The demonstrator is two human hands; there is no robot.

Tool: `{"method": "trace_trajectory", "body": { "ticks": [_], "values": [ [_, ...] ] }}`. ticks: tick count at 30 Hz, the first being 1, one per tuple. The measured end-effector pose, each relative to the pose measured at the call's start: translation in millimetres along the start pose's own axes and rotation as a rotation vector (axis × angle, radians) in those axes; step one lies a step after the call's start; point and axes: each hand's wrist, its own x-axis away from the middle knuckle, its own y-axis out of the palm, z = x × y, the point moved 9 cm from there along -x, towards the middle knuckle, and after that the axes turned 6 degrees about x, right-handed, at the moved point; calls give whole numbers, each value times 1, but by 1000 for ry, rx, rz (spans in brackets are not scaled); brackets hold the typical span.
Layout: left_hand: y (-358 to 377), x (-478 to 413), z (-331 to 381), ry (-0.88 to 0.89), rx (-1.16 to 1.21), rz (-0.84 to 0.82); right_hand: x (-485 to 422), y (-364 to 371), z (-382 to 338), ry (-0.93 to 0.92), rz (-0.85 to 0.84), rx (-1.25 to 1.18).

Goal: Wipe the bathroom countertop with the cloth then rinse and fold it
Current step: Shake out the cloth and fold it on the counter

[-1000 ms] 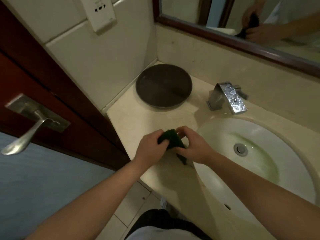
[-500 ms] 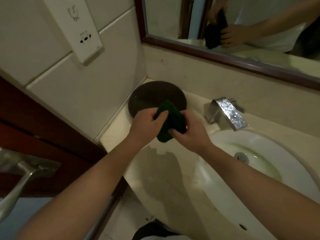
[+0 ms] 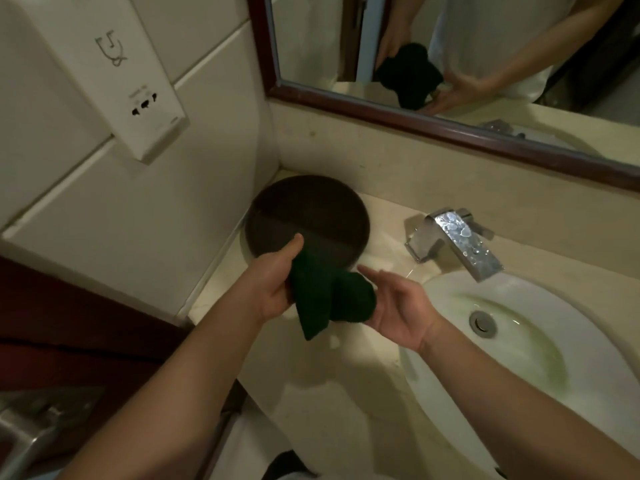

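A dark green cloth point(image 3: 325, 292), partly folded, hangs in the air above the beige countertop point(image 3: 332, 382). My left hand point(image 3: 273, 282) grips its left side, thumb on top. My right hand point(image 3: 398, 306) is open, palm up, with straight fingers under the cloth's bunched right part. A corner of the cloth droops below my left hand. The countertop under my arms looks wet.
A dark round tray point(image 3: 308, 216) sits in the back left corner. A chrome faucet point(image 3: 457, 240) stands over the white sink point(image 3: 540, 358) on the right. A framed mirror point(image 3: 450, 126) lines the back wall; a white wall box point(image 3: 138, 88) hangs at left.
Both hands lifted the cloth up off the counter edge toward the tray. My right hand let go its pinch and opened flat beneath the cloth. The view tilted upward.
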Motion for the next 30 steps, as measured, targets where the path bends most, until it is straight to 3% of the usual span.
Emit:
{"method": "trace_trajectory", "body": {
  "ticks": [2,4,7,11,16,23,26,30],
  "values": [
    [-8,0,-3,34,-80,-16,2,-13,-2,4,188,117],
    [-21,-1,-4,110,-256,69,11,-30,-11,64,388,355],
    [-19,6,0,267,-617,169,21,-35,-34,78,539,727],
    [10,19,10,468,-826,58,27,-1,-56,-123,490,1199],
    [31,25,12,377,-998,-88,21,18,-61,-277,450,1740],
    [56,22,18,575,-1222,-136,2,16,-74,-142,606,2014],
    [60,15,26,671,-1328,-67,3,32,-88,-235,625,2143],
    [51,11,43,764,-1488,78,-6,35,-97,-238,497,1799]
  ]
}}
